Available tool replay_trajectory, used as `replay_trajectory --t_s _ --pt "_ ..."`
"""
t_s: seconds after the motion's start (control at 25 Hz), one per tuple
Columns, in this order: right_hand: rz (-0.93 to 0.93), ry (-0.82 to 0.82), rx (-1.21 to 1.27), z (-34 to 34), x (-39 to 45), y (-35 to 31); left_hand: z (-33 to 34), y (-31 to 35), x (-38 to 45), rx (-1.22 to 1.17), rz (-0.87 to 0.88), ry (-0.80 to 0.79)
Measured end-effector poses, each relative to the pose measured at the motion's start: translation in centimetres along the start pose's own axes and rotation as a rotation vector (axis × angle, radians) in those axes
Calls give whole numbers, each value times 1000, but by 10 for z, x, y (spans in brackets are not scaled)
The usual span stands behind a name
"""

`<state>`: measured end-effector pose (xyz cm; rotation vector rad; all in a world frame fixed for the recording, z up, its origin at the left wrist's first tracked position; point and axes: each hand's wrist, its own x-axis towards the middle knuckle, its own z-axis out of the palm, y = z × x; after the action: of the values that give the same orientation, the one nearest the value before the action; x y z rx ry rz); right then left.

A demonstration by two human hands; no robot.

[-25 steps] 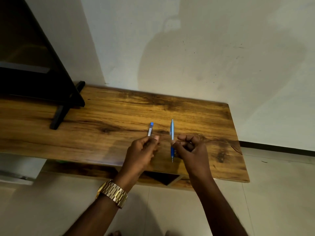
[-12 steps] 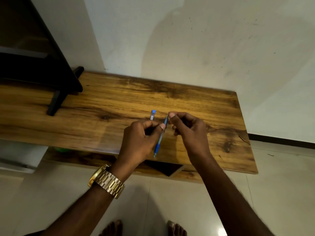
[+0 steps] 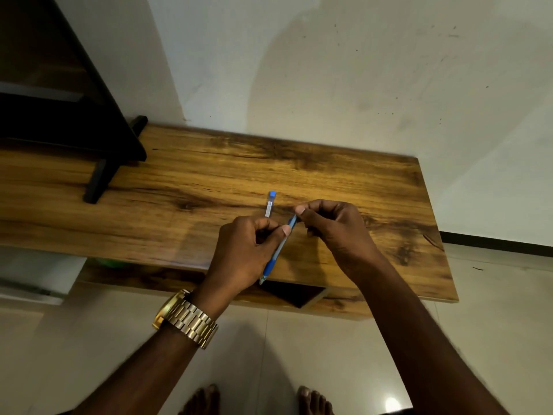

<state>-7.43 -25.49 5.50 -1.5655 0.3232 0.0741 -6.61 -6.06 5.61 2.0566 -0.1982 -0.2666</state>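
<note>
A blue mechanical pencil [image 3: 276, 253] is held slanted above the wooden table [image 3: 209, 181], its tip pointing down toward me. My left hand [image 3: 242, 253] grips the pencil's middle between thumb and fingers. My right hand [image 3: 332, 229] pinches the pencil's upper end with thumb and forefinger. A small clear lead tube with a blue cap [image 3: 270, 203] pokes up behind my left hand; whether my left hand also holds it or it lies on the table I cannot tell.
A black stand [image 3: 98, 181] with a dark screen on it fills the table's left end. The table backs onto a white wall. A gold watch [image 3: 185, 319] is on my left wrist. Bare feet [image 3: 314, 399] stand on the tiled floor below.
A second ago my right hand alone held the pencil upright and my left held the tube. The pencil has since tilted, and both hands now grip it. The view has tipped downward.
</note>
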Motion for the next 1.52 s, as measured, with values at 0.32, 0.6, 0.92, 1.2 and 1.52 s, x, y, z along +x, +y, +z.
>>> replay_trajectory --t_s 0.32,0.6,0.92,1.2,1.52 --pt "-51 434 -462 -45 13 0 -9 -6 4 -86 -36 55" --pt "-71 430 -487 -50 15 13 -5 -2 5 -100 -41 44" --pt "-177 352 -112 -41 -2 -6 -1 2 4 -99 -22 27" --pt "-72 110 -69 -19 -5 3 7 7 2 -27 -4 7" --pt "-52 35 -20 -20 -4 7 6 8 -1 6 31 -19"
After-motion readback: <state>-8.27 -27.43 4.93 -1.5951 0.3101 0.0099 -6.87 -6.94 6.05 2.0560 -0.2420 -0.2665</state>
